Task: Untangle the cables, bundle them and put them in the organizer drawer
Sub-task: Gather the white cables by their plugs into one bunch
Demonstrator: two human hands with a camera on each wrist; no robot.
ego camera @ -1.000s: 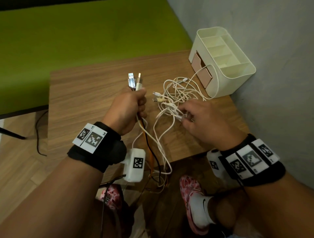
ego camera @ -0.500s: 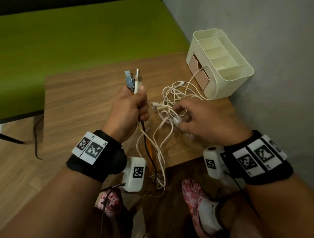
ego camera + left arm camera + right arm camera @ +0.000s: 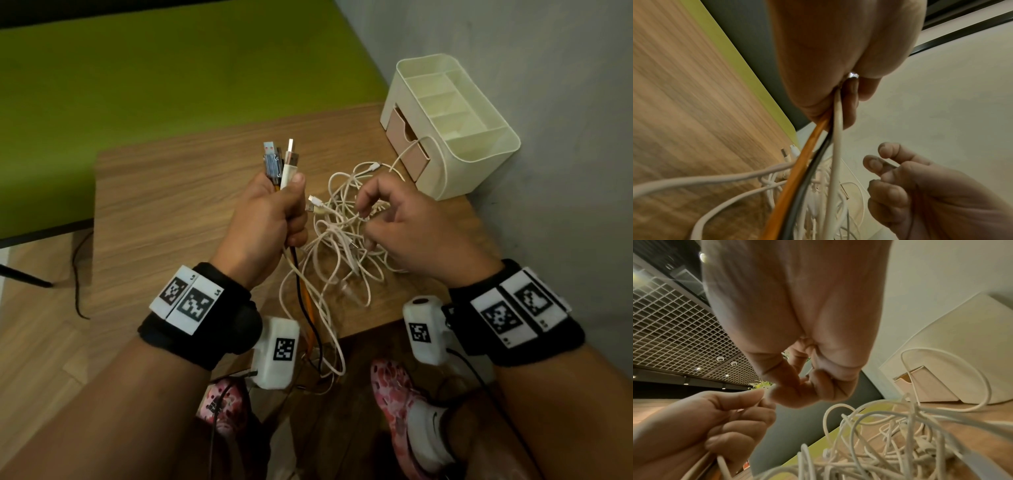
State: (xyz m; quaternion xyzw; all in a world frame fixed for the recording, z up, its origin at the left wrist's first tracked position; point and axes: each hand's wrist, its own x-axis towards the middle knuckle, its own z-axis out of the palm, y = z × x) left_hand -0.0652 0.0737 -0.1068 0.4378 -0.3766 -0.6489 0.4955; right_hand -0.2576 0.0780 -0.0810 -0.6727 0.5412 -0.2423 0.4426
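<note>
Our left hand (image 3: 265,219) grasps three cable plugs (image 3: 281,161) upright, while our right hand (image 3: 407,226), fingers curled, pinches a strand of the white tangle (image 3: 342,240) at three o'clock from it on the table (image 3: 164,205).

Legible marking is limited to the white tag plates on the black left wristband (image 3: 202,315), where small characters resembling "L4" sit at the plate edges. The plates on the right wristband (image 3: 513,311) and both wrist camera housings (image 3: 279,353) carry only black-and-white square code patterns. A swoosh logo is visible on the white sock (image 3: 428,425); no other text is readable.
</note>
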